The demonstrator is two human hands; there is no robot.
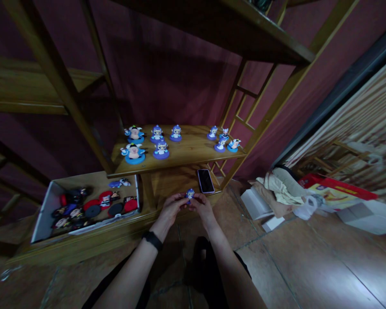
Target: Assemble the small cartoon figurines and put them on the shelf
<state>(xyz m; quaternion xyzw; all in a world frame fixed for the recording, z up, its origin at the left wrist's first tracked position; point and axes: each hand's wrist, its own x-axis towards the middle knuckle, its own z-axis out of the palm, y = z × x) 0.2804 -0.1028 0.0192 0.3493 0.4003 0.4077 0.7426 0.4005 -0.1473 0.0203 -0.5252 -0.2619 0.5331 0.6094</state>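
My left hand (171, 207) and my right hand (202, 205) meet in front of me, and both pinch a small blue figurine (190, 194) between their fingertips. A black band sits on my left wrist. Just beyond the hands a black phone (206, 180) lies on the low wooden shelf (167, 180). On the shelf above (193, 150) stand several blue-based figurines: one group at the left (152, 142) and a smaller group at the right (223, 139).
A white box (41, 212) at the left holds several red and black figurines and bases. Shelf posts (64, 94) rise around the shelves. On the tiled floor at the right lie white boxes (255, 204), cloth (281, 186), a plastic bag and a red carton (337, 189).
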